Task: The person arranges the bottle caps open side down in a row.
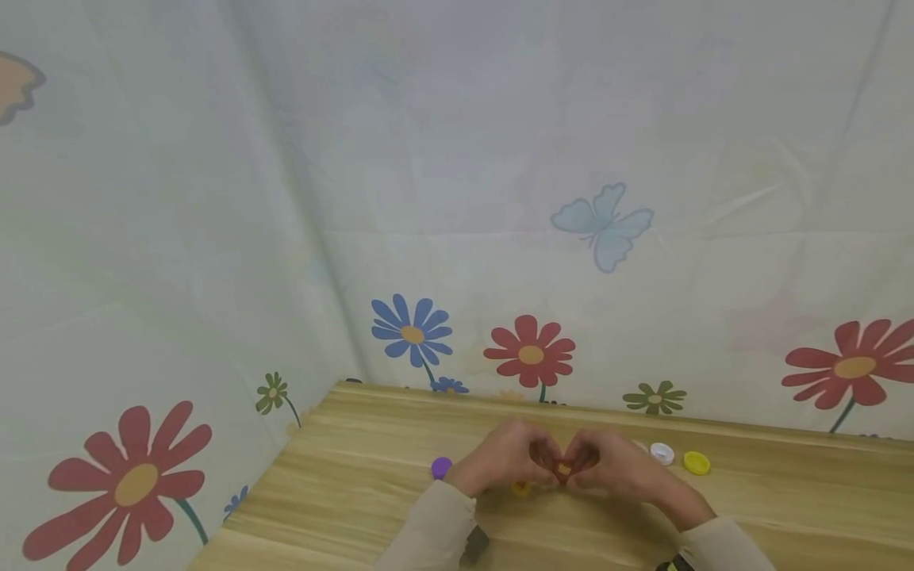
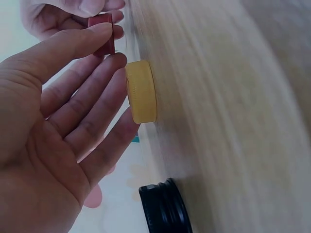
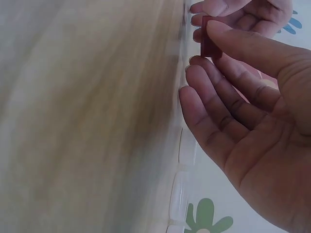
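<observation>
Both hands meet over the table and pinch a small red cap (image 1: pixel 563 469) between thumbs and fingers. My left hand (image 1: pixel 508 454) grips its one side, thumb pressed on its face in the left wrist view. From the other side my right hand (image 1: pixel 618 463) holds it, thumb likewise on its face in the right wrist view. The cap is seen edge-on in both wrist views, clear of the tabletop. A yellow cap (image 2: pixel 142 92) stands on the table right at the left fingertips. Farther back along that hand is a dark ridged cap (image 2: pixel 165 208).
A purple cap (image 1: pixel 442 468) lies left of the left wrist. Beyond the right hand lie a white cap (image 1: pixel 662 454) and another yellow cap (image 1: pixel 697 463). Behind the wooden table (image 1: pixel 371 476) hangs a flower-printed cloth (image 1: pixel 457 198).
</observation>
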`<state>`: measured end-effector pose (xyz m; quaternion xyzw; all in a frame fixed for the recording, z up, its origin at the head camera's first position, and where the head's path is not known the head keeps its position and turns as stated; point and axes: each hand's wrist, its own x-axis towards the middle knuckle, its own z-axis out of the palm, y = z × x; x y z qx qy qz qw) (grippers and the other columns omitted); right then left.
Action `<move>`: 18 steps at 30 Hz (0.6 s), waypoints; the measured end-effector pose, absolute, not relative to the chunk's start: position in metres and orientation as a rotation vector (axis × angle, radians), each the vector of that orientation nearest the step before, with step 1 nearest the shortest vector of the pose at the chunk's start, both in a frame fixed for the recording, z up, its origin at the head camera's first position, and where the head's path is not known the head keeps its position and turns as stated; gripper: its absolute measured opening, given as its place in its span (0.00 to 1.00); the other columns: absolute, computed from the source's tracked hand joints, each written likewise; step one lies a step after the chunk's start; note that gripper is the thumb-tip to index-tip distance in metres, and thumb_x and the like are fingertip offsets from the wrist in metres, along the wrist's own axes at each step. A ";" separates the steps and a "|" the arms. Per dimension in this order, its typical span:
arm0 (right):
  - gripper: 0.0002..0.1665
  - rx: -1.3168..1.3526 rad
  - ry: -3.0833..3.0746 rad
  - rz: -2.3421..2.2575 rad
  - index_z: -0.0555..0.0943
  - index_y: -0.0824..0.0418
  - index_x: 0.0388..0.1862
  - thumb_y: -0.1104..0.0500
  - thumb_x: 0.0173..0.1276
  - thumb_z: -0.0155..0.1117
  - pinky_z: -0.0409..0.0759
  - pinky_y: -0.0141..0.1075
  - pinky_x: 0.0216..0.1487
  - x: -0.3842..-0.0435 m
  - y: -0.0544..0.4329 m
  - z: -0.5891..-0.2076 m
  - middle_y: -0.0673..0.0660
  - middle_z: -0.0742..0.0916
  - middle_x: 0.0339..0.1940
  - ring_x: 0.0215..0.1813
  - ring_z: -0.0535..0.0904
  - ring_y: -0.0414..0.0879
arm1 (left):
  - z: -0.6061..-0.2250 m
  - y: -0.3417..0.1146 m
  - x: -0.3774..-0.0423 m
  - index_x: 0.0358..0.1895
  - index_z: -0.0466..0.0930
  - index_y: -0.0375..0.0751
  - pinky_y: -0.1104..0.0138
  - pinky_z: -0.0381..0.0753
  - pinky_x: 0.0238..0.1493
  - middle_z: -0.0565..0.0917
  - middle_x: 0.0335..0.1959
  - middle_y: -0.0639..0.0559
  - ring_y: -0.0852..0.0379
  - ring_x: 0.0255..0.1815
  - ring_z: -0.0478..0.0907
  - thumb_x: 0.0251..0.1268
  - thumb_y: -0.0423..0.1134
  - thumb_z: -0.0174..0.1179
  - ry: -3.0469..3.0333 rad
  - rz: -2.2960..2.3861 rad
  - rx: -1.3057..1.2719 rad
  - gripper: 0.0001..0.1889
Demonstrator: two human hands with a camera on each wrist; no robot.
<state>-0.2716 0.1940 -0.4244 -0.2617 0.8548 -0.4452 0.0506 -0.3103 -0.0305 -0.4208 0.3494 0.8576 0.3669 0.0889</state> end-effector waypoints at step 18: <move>0.14 -0.858 2.583 -1.320 0.84 0.63 0.39 0.68 0.58 0.81 0.83 0.32 0.40 -0.269 0.187 -0.430 0.50 0.87 0.33 0.37 0.84 0.42 | -0.420 -0.033 -0.306 0.37 0.92 0.43 0.75 0.81 0.37 0.87 0.27 0.62 0.67 0.29 0.80 0.53 0.30 0.82 2.577 0.965 1.013 0.10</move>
